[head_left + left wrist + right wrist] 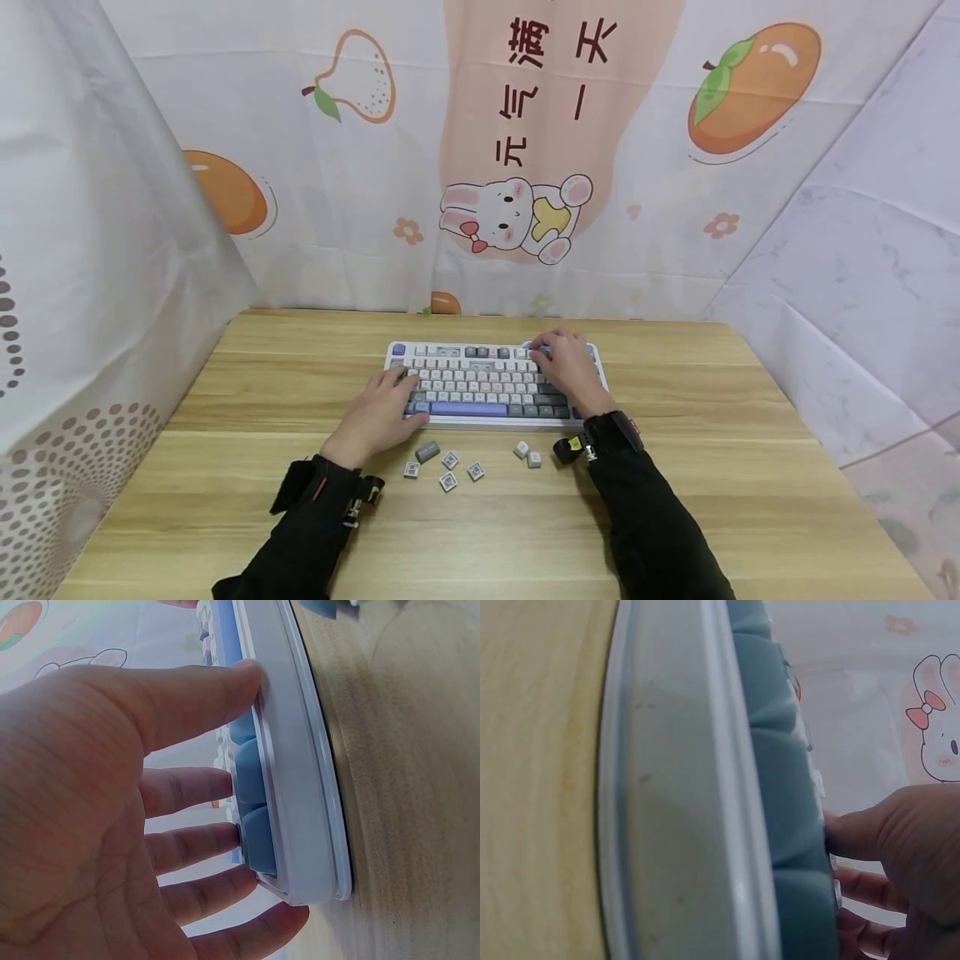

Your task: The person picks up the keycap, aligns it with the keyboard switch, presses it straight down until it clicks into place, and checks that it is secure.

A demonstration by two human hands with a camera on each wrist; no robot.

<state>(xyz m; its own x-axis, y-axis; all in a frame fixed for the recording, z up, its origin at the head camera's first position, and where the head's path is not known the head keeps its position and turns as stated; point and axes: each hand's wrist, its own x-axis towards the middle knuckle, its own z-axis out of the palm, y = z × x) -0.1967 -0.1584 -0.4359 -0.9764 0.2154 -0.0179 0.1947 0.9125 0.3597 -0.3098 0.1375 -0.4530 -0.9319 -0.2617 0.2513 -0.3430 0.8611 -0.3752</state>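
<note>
A white keyboard (468,387) with white, grey and purple keys lies on the table. My left hand (378,412) rests at its left end, fingers spread over the keys. In the left wrist view the thumb (202,697) lies along the front rim, and the fingers extend past the blue-grey corner keys (259,840). My right hand (566,367) reaches over the keyboard's upper right part, thumb and fingers bent down at the keys. Its thumb (855,836) shows behind the front row of keys (787,795); I cannot tell whether anything is between the fingertips.
Several loose keycaps lie in front of the keyboard: a wide grey keycap (427,452), a small keycap (448,482) among others at left, and a white keycap (521,450) near the right wrist. A printed curtain (337,208) hangs behind the wooden table (300,350).
</note>
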